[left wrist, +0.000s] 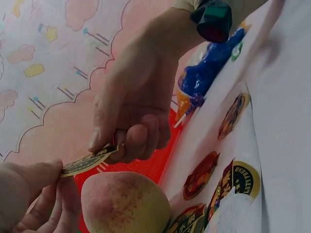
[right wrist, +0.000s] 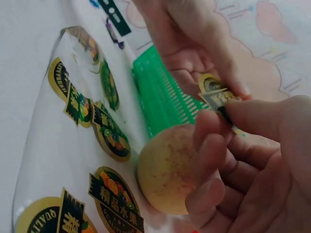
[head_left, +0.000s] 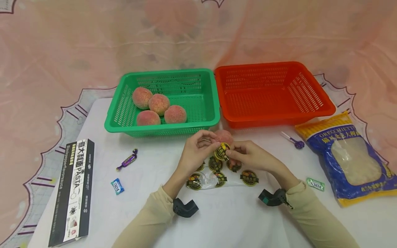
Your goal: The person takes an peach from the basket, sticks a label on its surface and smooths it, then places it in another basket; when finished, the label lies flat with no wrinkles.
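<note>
A round black and gold fruit sticker (head_left: 221, 151) is stretched between both hands above the table. My left hand (head_left: 196, 150) pinches one edge of it between thumb and finger. The opposite edge is pinched by my right hand (head_left: 250, 155), as the left wrist view also shows. A pink and yellow peach (left wrist: 124, 201) sits on the table just behind and below the sticker, touched by neither hand as far as I can see. Under the hands lies a clear sheet of stickers (head_left: 236, 179) bearing several more round labels (right wrist: 115, 196).
Behind stand a green basket (head_left: 164, 131) with several peaches (head_left: 159, 104) and a red basket (head_left: 279, 121). A pasta box (head_left: 72, 193) and two candies lie left. A lollipop (head_left: 298, 144), a green candy (head_left: 315, 184) and an orecchiette bag (head_left: 350, 158) lie right.
</note>
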`<action>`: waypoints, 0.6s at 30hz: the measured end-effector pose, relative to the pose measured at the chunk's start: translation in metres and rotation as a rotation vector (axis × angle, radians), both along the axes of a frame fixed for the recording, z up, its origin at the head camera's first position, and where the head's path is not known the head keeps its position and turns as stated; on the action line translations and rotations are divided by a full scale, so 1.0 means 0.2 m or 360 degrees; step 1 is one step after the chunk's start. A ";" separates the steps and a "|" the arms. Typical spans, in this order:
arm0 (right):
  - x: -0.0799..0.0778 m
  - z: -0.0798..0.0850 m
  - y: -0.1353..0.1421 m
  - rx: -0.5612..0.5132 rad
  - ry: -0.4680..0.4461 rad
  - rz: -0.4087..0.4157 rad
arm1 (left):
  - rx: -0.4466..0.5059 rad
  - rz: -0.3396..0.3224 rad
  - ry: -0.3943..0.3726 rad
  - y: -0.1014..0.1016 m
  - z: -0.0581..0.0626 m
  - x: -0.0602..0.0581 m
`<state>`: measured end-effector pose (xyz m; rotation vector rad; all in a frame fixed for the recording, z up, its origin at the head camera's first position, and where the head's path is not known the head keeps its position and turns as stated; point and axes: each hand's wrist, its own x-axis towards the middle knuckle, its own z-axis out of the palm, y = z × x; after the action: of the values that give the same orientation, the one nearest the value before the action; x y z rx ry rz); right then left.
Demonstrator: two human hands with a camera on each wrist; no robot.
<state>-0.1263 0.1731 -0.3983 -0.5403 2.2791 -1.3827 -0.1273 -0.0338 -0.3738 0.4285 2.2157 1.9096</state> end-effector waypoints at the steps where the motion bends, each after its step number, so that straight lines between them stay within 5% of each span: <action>1: 0.00 0.00 0.00 0.0000 -0.0005 -0.0030 | -0.0006 -0.0013 -0.0004 0.00 0.00 0.00; 8: -0.01 -0.01 0.02 -0.0056 0.0017 -0.0173 | -0.0122 -0.0098 -0.0068 -0.01 -0.08 -0.04; 13: -0.01 -0.01 0.01 -0.0066 0.0005 -0.0220 | -0.0161 0.0009 -0.0014 0.00 -0.16 -0.07; 18: -0.02 -0.01 0.00 0.0062 0.0142 -0.0290 | -0.0156 0.0092 0.0056 0.01 -0.19 -0.07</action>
<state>-0.1299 0.1737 -0.4007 -0.3974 2.4744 -1.4205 -0.1423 -0.0309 -0.4121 0.3897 2.3570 1.8250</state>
